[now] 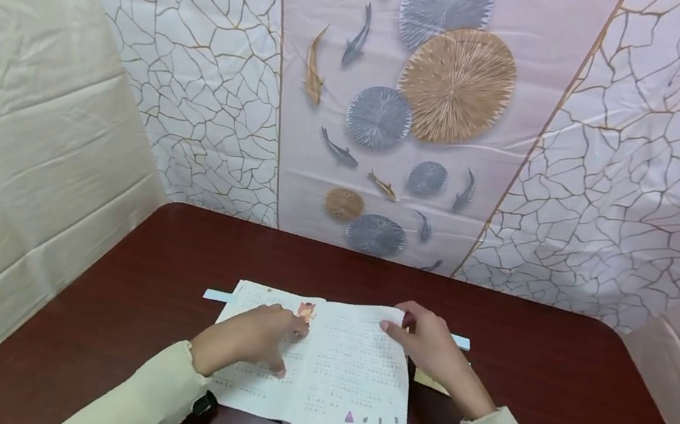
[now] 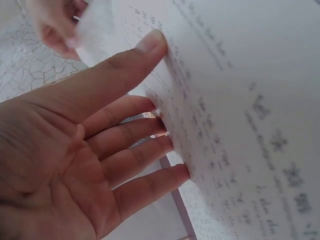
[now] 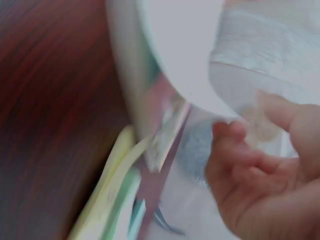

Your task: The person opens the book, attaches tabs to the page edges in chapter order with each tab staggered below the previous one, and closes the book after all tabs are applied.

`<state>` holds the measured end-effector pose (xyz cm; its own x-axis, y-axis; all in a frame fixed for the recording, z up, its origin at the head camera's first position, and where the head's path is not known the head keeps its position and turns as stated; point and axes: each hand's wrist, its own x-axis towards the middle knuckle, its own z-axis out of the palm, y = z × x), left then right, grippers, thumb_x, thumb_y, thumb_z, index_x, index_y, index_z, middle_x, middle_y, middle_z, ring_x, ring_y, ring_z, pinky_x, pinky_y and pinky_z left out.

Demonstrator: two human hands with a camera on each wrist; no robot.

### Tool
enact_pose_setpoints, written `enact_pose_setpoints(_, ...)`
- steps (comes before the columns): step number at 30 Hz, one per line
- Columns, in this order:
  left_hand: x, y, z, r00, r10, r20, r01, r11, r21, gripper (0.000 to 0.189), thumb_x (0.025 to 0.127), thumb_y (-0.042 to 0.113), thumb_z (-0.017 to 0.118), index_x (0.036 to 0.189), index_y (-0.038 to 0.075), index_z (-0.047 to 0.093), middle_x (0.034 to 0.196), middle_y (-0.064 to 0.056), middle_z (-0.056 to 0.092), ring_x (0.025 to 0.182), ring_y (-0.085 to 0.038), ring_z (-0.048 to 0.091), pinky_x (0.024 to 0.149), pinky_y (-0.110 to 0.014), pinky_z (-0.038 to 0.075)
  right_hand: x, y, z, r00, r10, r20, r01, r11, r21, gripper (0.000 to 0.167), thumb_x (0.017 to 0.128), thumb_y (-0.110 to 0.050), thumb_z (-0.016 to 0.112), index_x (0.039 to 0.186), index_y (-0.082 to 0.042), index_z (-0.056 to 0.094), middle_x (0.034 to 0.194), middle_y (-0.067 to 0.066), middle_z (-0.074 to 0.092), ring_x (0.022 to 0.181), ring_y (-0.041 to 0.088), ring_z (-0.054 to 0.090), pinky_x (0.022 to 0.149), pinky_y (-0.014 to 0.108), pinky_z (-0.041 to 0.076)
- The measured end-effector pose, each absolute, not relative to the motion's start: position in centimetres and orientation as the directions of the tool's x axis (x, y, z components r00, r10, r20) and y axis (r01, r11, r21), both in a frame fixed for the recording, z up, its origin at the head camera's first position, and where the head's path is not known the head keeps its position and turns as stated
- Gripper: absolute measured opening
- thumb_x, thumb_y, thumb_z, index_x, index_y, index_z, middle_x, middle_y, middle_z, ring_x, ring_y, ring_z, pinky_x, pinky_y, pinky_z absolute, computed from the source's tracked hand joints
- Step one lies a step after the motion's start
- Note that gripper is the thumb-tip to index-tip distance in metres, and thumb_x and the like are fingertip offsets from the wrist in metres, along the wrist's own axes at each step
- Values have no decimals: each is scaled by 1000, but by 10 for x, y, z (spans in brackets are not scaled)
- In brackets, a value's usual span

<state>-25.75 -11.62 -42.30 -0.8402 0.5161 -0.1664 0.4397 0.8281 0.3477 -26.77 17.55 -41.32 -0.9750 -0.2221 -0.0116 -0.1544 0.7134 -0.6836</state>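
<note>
An open book (image 1: 348, 369) with printed text lies on the dark table, a small orange picture near the top of its left page. My left hand (image 1: 260, 336) rests on the left page with fingers spread and fairly straight; in the left wrist view its fingertips (image 2: 180, 172) are right at the paper. At the top right corner of the right page is my right hand (image 1: 429, 341), thumb over the paper and fingers curled behind the edge. In the right wrist view the lifted page (image 3: 185, 55) curves up to the fingers of that hand (image 3: 260, 170).
Pale blue strips (image 1: 218, 295) stick out at the book's left and upper right. A yellow paper item (image 1: 432, 382) lies beside the book under the right wrist; the right wrist view shows yellow and green pieces (image 3: 107, 190). Patterned cloth (image 1: 397, 102) hangs behind the table (image 1: 530, 361).
</note>
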Motion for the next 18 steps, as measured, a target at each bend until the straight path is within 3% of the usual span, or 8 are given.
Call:
enact_pose_setpoints(2,-258,-117,-424,-838,519,-168,445,829,340,47,68,17,100,105,21,72,92,8,66,82,-15,50,78,-36,44,-266,178,-409,-969,-239,-69,-98,621,-778,47,110,-37,58,139,0,60,92,11,65,60,19,49,54,32,42)
enact_pose_setpoints(4,-258,-117,-426,-841,513,-172,438,832,341,48,68,18,100,106,22,71,95,7,68,83,-17,52,79,-37,45,-264,178,-407,-956,-264,-128,-31,524,-851,51,114,-43,46,137,-1,62,93,12,65,56,16,41,50,28,36)
enact_pose_setpoints(6,-256,-116,-427,-844,505,-181,422,833,358,53,70,16,99,115,19,72,110,4,72,93,-19,60,85,-40,49,-262,178,-409,-946,-281,-158,14,454,-891,53,116,-43,38,133,-1,66,97,11,63,60,15,38,51,27,35)
enact_pose_setpoints(8,-253,-115,-429,-841,507,-189,408,824,394,63,73,13,97,130,13,71,131,-3,71,114,-24,65,98,-43,51,-259,178,-413,-940,-286,-185,54,409,-911,47,117,-37,39,131,-2,66,95,11,61,60,16,38,51,28,35)
enact_pose_setpoints(12,-247,-114,-431,-831,519,-199,404,810,425,75,79,7,92,147,4,60,159,-10,52,144,-30,52,114,-48,44,-256,181,-424,-922,-318,-219,85,386,-919,39,115,-25,45,143,1,56,85,8,62,52,13,44,47,27,39)
enact_pose_setpoints(15,-244,-116,-431,-822,547,-161,456,800,390,69,81,6,90,144,5,62,158,-10,53,145,-27,51,115,-44,44,-255,183,-428,-878,-421,-226,70,353,-933,45,115,-25,44,148,6,49,76,6,62,50,11,48,50,26,42)
enact_pose_setpoints(18,-239,-119,-433,-772,634,-48,575,729,370,51,81,-1,87,129,7,71,140,-7,65,130,-19,61,106,-34,50,-251,181,-430,-828,-528,-188,33,289,-957,57,116,-34,40,155,8,40,101,10,70,77,10,67,71,31,55)
